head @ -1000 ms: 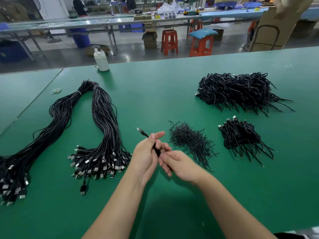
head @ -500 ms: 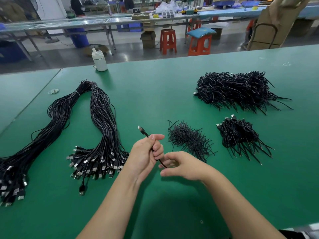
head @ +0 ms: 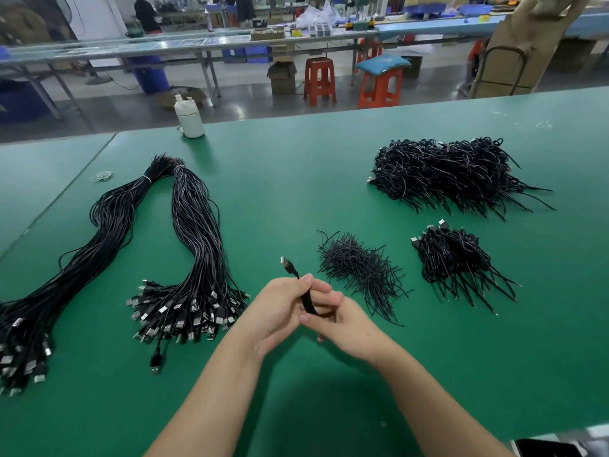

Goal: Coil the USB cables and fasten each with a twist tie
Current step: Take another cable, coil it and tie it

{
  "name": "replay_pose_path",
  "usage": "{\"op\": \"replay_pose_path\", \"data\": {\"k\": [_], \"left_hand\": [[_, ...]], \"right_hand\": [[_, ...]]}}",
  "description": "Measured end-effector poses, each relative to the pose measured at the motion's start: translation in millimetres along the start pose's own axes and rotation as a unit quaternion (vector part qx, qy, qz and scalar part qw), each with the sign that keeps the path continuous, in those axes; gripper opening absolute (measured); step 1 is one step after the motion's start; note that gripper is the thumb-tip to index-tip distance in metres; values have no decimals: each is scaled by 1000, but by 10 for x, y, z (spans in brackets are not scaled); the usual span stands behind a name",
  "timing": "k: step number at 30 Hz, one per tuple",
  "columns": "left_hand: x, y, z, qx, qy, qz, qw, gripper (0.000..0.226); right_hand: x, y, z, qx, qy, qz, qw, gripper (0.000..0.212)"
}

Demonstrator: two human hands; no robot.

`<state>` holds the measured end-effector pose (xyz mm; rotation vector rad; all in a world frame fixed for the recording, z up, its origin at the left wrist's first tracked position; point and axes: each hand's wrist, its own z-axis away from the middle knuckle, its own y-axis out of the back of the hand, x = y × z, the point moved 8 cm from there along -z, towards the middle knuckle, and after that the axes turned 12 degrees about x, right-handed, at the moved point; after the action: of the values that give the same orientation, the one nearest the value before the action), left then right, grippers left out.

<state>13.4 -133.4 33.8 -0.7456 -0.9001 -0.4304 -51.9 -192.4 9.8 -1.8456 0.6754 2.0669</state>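
My left hand (head: 280,311) grips a folded black USB cable (head: 308,301) above the green table, and its plug (head: 287,264) sticks up past my fingers. My right hand (head: 346,324) meets it from the right, fingers curled around the lower end of the same coil. A loose heap of black twist ties (head: 361,270) lies just right of my hands. Two long bundles of uncoiled cables (head: 194,258) stretch along the left. Coiled cables lie in a small pile (head: 454,258) and a large pile (head: 451,174) on the right.
A white bottle (head: 189,118) stands at the table's far edge. A few rubber bands (head: 102,176) lie at the far left. A single cable plug (head: 156,362) trails out of the near bundle. Red stools and long workbenches stand beyond the table.
My right hand has come back up against the left and closed on the coil's lower end. The coil now shows as a thick folded bundle between both hands.
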Motion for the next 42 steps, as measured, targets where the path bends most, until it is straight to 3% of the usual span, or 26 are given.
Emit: {"op": "replay_pose_path", "data": {"k": [5,8,10,13,16,21,25,30,33,35,42], "left_hand": [[23,124,36,97,-60,-207,972,35],[138,217,77,147,-127,-372,908,39],[208,277,98,172,-156,-447,864,40],[219,308,114,204,-155,-514,818,44],[272,334,131,226,-185,-563,773,40],[317,238,114,134,-232,-500,824,16],[333,211,54,124,-234,-543,797,17],[213,194,-41,114,-208,-606,760,15],[199,152,-68,113,-212,-609,756,12],[245,136,-100,122,-215,-591,768,12],[286,-26,-258,92,-200,-555,802,15]], "right_hand": [[96,-99,63,36,34,141,989,39],[99,25,63,67,40,285,955,19],[53,46,84,70,87,369,923,25],[-31,56,105,87,137,420,893,27],[-14,83,119,92,142,432,886,27],[18,65,157,68,145,441,883,25],[68,35,174,42,132,448,883,28],[199,5,141,-19,52,447,893,31],[213,-48,128,-43,-4,344,938,20],[205,-34,126,-18,-32,260,965,20],[106,39,61,85,7,246,965,24]]}}
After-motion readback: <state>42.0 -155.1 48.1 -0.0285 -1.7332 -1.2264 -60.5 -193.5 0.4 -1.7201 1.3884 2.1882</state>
